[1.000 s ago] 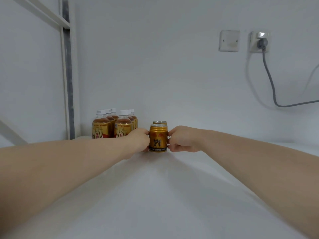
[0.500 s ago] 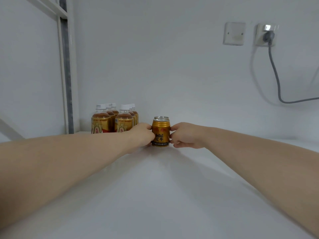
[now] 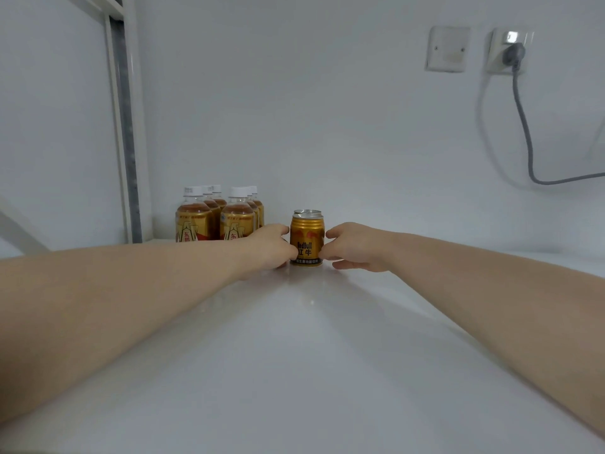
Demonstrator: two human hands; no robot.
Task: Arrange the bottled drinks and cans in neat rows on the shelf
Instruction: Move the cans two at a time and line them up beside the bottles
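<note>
A gold Red Bull can (image 3: 307,240) stands upright on the white shelf (image 3: 294,355), with the rim of a second can (image 3: 307,212) showing just behind it. My left hand (image 3: 270,245) presses the can's left side and my right hand (image 3: 355,245) its right side, so both hands hold the front can between their fingertips. To the left, near the back corner, stand two rows of brown bottled drinks (image 3: 217,214) with white caps, several in all. My left forearm hides the lower parts of the front bottles.
The white back wall carries a switch plate (image 3: 448,49) and a socket with a grey plug (image 3: 514,52); its cable hangs down and runs off to the right. A white and grey upright post (image 3: 126,132) stands at the shelf's left end.
The can and both hands have stayed in nearly the same spot on the shelf. The second can's rim, hidden half a second ago, shows again behind the front can. My view has shifted slightly.
</note>
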